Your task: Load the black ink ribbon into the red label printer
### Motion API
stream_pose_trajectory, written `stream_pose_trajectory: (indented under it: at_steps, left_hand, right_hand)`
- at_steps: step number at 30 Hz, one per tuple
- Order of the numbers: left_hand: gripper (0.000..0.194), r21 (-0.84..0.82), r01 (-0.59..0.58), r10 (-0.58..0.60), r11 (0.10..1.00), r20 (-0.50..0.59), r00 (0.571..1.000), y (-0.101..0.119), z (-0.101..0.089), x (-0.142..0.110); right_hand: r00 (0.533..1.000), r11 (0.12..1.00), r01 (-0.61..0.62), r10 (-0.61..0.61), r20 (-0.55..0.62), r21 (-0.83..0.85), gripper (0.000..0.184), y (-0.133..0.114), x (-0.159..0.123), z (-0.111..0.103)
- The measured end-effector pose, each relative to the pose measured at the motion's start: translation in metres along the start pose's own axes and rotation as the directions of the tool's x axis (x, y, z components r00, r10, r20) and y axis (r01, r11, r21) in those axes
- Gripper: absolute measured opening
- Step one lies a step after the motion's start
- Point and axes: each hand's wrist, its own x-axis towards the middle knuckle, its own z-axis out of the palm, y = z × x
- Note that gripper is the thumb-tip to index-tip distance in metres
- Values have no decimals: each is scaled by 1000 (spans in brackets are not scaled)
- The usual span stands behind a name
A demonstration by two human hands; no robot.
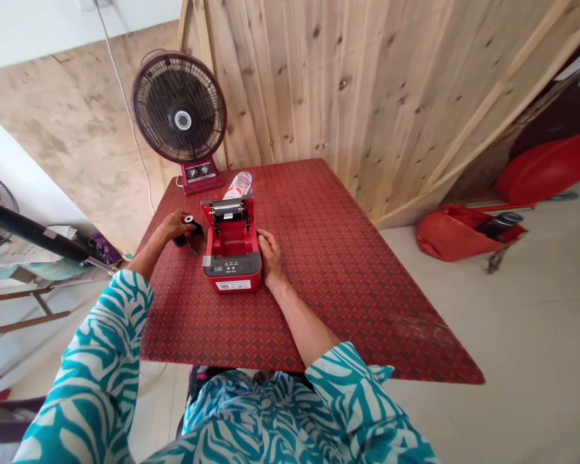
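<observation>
A red and dark grey label printer (pixel 234 267) stands on the table with its lid (pixel 229 209) raised, showing a red hollow inside. My right hand (pixel 272 256) is pressed along the printer's right side, fingers curled against it. To the left of the printer, my left hand (pixel 172 225) grips a small black roll (pixel 190 223) with a white ring-shaped end. Something dark lies under that hand, too small to make out. Behind the lid, a clear plastic bottle (pixel 240 185) with a red label is partly hidden.
A dark red fan (pixel 181 116) stands at the table's back left corner. The red patterned table (pixel 328 277) meets a plank wall (pixel 319 77). On the floor to the right sits a red bag (pixel 447 233) with a dark bottle (pixel 505 223). A white cord (pixel 123 84) hangs left.
</observation>
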Motion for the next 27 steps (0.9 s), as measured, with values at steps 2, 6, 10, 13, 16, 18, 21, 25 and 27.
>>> stream_pose_trajectory:
  at_steps: [2, 6, 10, 13, 16, 18, 21, 25, 27]
  left_hand:
    - [48, -154, 5, -13, 988, -49, 999, -9, -7, -7]
    - [53, -438, -5, -80, 899, -175, 981, -42, -21, -33]
    - [59, -448, 37, -38, 893, 6, 999, -64, -18, -59]
    - [64, -438, -18, 35, 899, 31, 999, -63, -5, -67]
    - [62, -427, -38, 30, 904, -25, 999, -58, 6, -68]
    - [61, -421, -33, 11, 907, -53, 999, -57, 8, -69]
    - [63, -436, -20, -30, 900, -107, 994, -54, 0, -77]
    - [69, -455, -29, -43, 890, -149, 988, -29, -25, -101]
    - [69, -426, -42, -11, 904, -121, 993, -4, -35, -112]
  right_hand:
    - [1000, 1000, -6, 6, -5, 12, 42, -2, -1, 1]
    - [1000, 1000, -9, 9, -10, 23, 41, -4, -1, 2]
    - [999, 999, -24, 25, -31, 37, 40, 0, 1, 2]
    - [999, 999, -26, 27, -24, 46, 40, 2, 1, 1]
    - [1000, 999, -23, 23, -16, 30, 39, 1, -1, 1]
    - [1000, 1000, -14, 15, -20, 24, 38, -1, -2, 2]
    - [1000, 1000, -7, 8, -21, 24, 37, -2, -2, 3]
    - [1000, 1000, 3, -2, -27, 18, 36, 3, 1, 3]
    - [1000, 1000, 5, -4, -21, 12, 37, 7, 3, 2]
